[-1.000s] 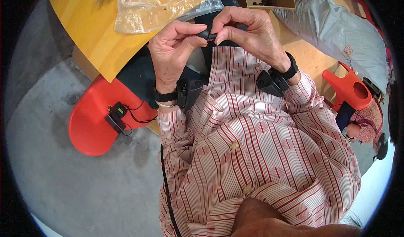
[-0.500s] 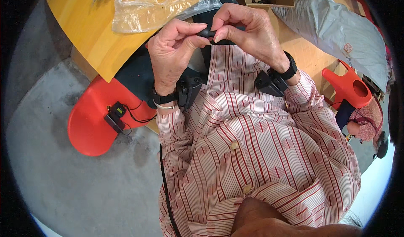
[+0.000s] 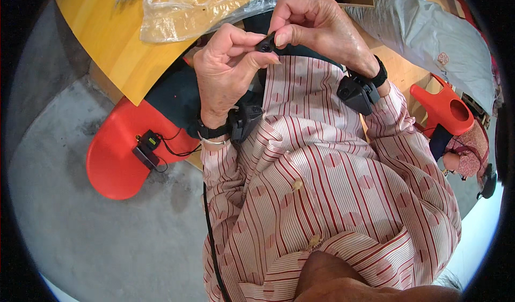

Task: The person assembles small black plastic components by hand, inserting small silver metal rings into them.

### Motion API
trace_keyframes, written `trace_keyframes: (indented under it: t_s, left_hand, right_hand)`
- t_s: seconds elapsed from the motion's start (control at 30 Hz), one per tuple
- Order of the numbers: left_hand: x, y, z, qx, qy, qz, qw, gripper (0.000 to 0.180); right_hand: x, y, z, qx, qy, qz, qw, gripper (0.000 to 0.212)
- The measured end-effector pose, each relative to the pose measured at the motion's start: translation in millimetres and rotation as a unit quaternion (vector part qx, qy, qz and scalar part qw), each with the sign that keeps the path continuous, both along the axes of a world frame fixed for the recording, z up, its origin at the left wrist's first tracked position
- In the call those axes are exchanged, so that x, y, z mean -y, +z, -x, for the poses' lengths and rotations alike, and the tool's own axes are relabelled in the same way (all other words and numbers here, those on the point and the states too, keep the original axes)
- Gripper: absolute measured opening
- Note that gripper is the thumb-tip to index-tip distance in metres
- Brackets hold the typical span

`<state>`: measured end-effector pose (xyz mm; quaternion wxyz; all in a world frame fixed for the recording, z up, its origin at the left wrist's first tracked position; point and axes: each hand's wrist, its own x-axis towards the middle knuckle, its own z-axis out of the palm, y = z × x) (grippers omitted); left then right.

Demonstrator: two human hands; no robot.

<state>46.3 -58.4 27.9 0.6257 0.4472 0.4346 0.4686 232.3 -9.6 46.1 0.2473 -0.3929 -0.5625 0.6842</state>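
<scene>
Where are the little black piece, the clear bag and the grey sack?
Little black piece [image 3: 265, 46]: head view, its visible end.
Clear bag [image 3: 206, 11]: head view, its crinkled middle.
Grey sack [image 3: 426, 42]: head view, middle of its side.

- Smooth grey floor [image 3: 107, 237], darkly stained in patches, beneath the furniture at left.
- Glossy yellow table [image 3: 102, 34] with faint wood-like grain, its pointed corner above the floor.
- Curved red plastic seat [image 3: 110, 162] just beside that corner.
- Red plastic chair [image 3: 437, 106] with an oval opening, at far right.
- Bright whitish light [image 3: 480, 221] along the lower-right rim.
</scene>
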Motion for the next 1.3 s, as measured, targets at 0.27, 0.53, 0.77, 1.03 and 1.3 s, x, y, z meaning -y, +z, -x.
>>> trace_keyframes:
  t_s: [0.27,0.53,0.77,1.03,1.3]
  left_hand:
    - [0.5,-3.9,-3.1,-0.029,0.008,-0.026,0.999,0.019]
    - [0.4,-2.8,-1.3,-0.031,0.0,-0.009,0.999,0.018]
    - [-0.9,-0.1,-1.1,0.004,0.011,0.028,1.0,0.02]
    - [1.4,-3.5,-2.7,-0.072,0.02,-0.024,0.997,0.019]
    - [3.3,-0.9,-5.3,-0.099,0.022,-0.02,0.995,0.02]
  right_hand:
    - [-5.5,-3.5,-3.7,0.004,0.037,-0.02,0.999,0.01]
    - [-8.8,-3.8,-2.4,0.023,0.049,-0.017,0.998,0.009]
    - [-10.3,-2.4,0.1,0.014,0.049,-0.034,0.998,0.01]
    - [-12.3,-1.4,-0.7,0.013,0.059,-0.029,0.998,0.01]
    - [-5.3,-9.6,-0.6,0.002,0.044,-0.043,0.998,0.01]
